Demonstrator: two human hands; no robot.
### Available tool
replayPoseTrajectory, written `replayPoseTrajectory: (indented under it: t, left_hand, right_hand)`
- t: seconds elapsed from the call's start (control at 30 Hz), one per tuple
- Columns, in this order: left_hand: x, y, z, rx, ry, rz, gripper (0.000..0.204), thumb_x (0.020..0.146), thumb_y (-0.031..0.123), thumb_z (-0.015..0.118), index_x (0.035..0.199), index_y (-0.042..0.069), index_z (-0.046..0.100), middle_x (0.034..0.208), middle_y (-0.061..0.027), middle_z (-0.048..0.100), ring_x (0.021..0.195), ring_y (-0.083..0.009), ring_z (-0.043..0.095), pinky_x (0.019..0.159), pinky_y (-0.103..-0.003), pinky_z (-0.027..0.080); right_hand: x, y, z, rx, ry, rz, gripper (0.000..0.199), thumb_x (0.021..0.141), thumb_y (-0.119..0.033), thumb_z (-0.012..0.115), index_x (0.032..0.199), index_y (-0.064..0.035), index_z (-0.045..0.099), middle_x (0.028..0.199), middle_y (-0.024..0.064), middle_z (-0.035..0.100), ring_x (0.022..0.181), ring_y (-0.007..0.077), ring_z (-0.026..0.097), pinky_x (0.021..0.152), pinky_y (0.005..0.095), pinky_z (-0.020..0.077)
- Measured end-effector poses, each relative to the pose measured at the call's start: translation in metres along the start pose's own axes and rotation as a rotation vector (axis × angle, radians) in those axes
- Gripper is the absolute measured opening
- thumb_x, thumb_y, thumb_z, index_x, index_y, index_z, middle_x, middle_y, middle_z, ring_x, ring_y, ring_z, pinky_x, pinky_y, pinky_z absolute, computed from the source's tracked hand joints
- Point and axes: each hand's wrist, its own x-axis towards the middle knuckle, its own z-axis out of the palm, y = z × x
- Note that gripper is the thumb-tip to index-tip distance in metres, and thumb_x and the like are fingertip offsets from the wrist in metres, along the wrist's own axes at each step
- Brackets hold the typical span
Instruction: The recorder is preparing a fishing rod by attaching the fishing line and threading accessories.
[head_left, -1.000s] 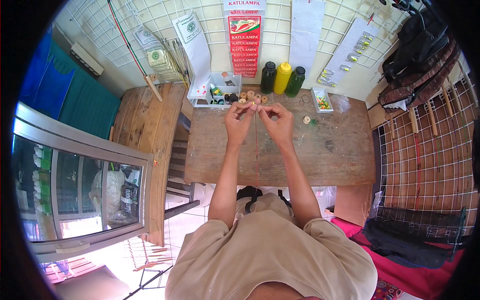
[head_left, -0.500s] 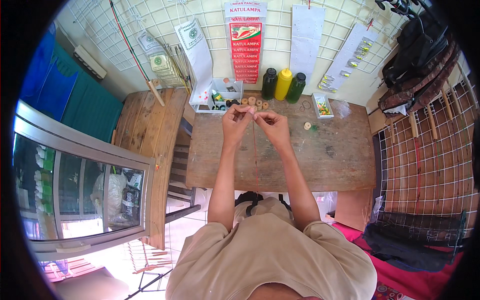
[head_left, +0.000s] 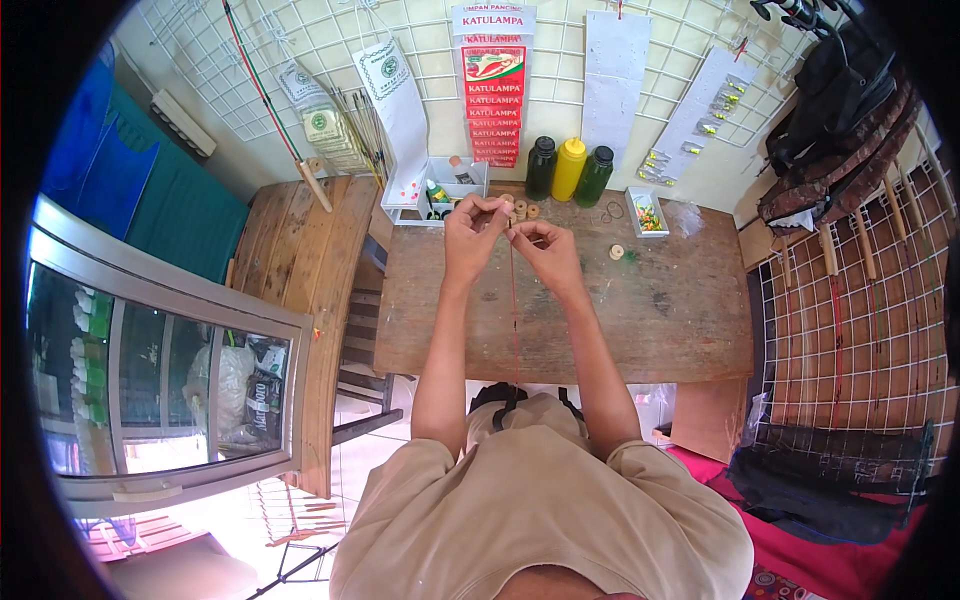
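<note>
A thin red rod (head_left: 515,300), like the slim end of a fishing rod, runs from my lap up over the table edge to my fingertips. My right hand (head_left: 548,258) pinches it near its far end between thumb and forefinger. Just beyond and to the left, my left hand (head_left: 468,238) is closed in a pinch at the rod's tip. What its fingers hold is too small to make out. Behind my fingertips, several tan cork rings (head_left: 531,211) lie on the table, partly hidden by my hands.
On the wooden table (head_left: 660,320) stand a yellow squeeze bottle (head_left: 568,170), two dark bottles (head_left: 540,168), a white tray (head_left: 460,180) of small bottles and a white box (head_left: 648,228) of colourful bits. A pale spool (head_left: 616,252) lies right. A glass cabinet (head_left: 170,380) is at left.
My hands have drawn slightly apart at the fingertips: the left sits higher, the right a little lower on the rod. The view has shifted slightly.
</note>
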Motion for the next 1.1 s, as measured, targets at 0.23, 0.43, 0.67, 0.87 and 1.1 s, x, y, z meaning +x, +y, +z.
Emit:
replayPoseTrajectory:
  t: [0.23, 0.43, 0.67, 0.87, 1.1]
  left_hand:
    - [0.003, -0.006, -0.001, -0.063, -0.001, 0.127, 0.015, 0.087, 0.008, 0.066, 0.087, 0.001, 0.053, 0.095, -0.0083, 0.064, 0.086, -0.01, 0.06, 0.076, -0.023, 0.048]
    - [0.003, -0.009, -0.011, 0.011, -0.028, 0.106, 0.013, 0.087, 0.008, 0.066, 0.086, 0.001, 0.055, 0.096, -0.0091, 0.064, 0.087, -0.0106, 0.06, 0.075, -0.023, 0.048]
    - [0.003, -0.006, -0.011, 0.043, -0.106, 0.021, 0.01, 0.087, 0.006, 0.066, 0.09, 0.001, 0.057, 0.098, -0.0117, 0.067, 0.092, -0.0131, 0.062, 0.08, -0.025, 0.049]
    - [0.006, -0.011, -0.012, 0.077, -0.135, -0.032, 0.01, 0.086, 0.006, 0.066, 0.088, 0.0, 0.058, 0.095, -0.01, 0.067, 0.088, -0.0113, 0.063, 0.077, -0.023, 0.049]
    - [0.014, -0.009, -0.003, -0.003, -0.086, 0.098, 0.009, 0.085, 0.002, 0.066, 0.087, 0.0, 0.057, 0.093, -0.0093, 0.066, 0.088, -0.0109, 0.062, 0.078, -0.023, 0.049]
  right_hand:
    - [0.0, -0.002, -0.003, 0.015, 0.007, -0.014, 0.019, 0.081, -0.02, 0.071, 0.09, -0.0033, 0.072, 0.074, -0.0004, 0.066, 0.066, 0.0039, 0.054, 0.06, 0.0212, 0.041]
    - [0.001, -0.002, -0.005, -0.035, 0.016, -0.023, 0.02, 0.081, -0.022, 0.071, 0.09, -0.0036, 0.072, 0.073, 0.0002, 0.066, 0.065, 0.0047, 0.054, 0.06, 0.0222, 0.0416]
    - [0.001, -0.003, -0.006, -0.059, 0.012, -0.032, 0.02, 0.081, -0.02, 0.071, 0.092, -0.0031, 0.072, 0.073, 0.0015, 0.066, 0.065, 0.0052, 0.055, 0.06, 0.0232, 0.0432]
    - [0.003, 0.0, -0.007, -0.058, 0.027, -0.041, 0.019, 0.08, -0.019, 0.071, 0.092, -0.0033, 0.072, 0.074, 0.0018, 0.067, 0.065, 0.0053, 0.055, 0.061, 0.0231, 0.0437]
    - [0.008, 0.005, -0.011, -0.029, -0.03, -0.025, 0.02, 0.08, -0.016, 0.071, 0.096, -0.0034, 0.069, 0.08, 0.0017, 0.067, 0.072, 0.0059, 0.057, 0.063, 0.0232, 0.0439]
